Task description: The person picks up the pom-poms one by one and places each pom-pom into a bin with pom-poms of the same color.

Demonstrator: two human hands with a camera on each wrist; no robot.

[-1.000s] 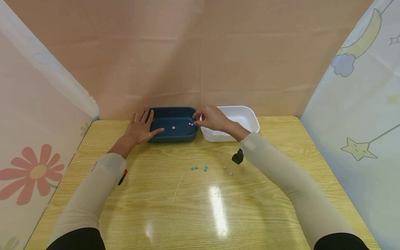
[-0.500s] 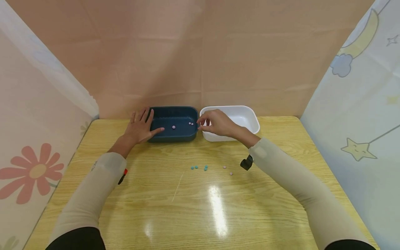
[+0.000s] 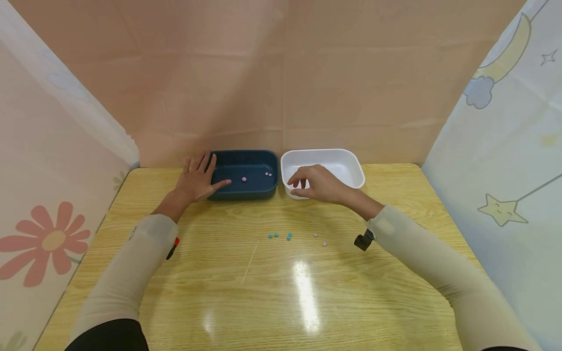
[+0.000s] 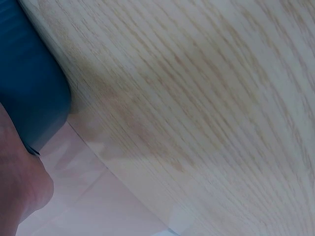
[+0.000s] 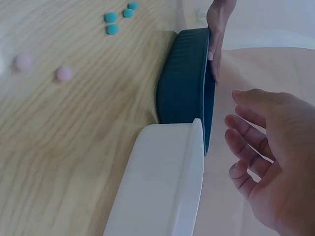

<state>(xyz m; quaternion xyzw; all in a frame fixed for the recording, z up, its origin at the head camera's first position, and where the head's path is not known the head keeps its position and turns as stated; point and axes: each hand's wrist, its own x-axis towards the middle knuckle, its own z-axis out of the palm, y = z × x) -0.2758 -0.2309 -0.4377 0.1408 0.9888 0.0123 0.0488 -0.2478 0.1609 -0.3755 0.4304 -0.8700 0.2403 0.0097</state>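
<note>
Fingers spread, my left hand [image 3: 193, 181] rests over the left end of a dark blue tray [image 3: 243, 195]. Inside that tray lie one pink bead [image 3: 244, 179] and a pair of smaller pink beads [image 3: 268, 174] towards its right end. My right hand [image 3: 322, 184] hovers over the front left part of a white tray [image 3: 344, 168], fingers loosely curved and nothing between them. In the right wrist view the right hand's thumb [image 5: 253, 101] stands apart from the other fingers, above the tray rims.
Several turquoise beads [image 3: 276, 235] lie on the wooden table [image 3: 210, 282] in front of the trays. To their right are two pink beads, one farther [image 3: 315, 235] and one nearer [image 3: 325, 244]. A beige backdrop [image 3: 281, 97] rises behind the trays.
My right hand has drawn back from the dark blue tray's right end, moving right and towards me over the white tray. The left hand and the beads have stayed in place.
</note>
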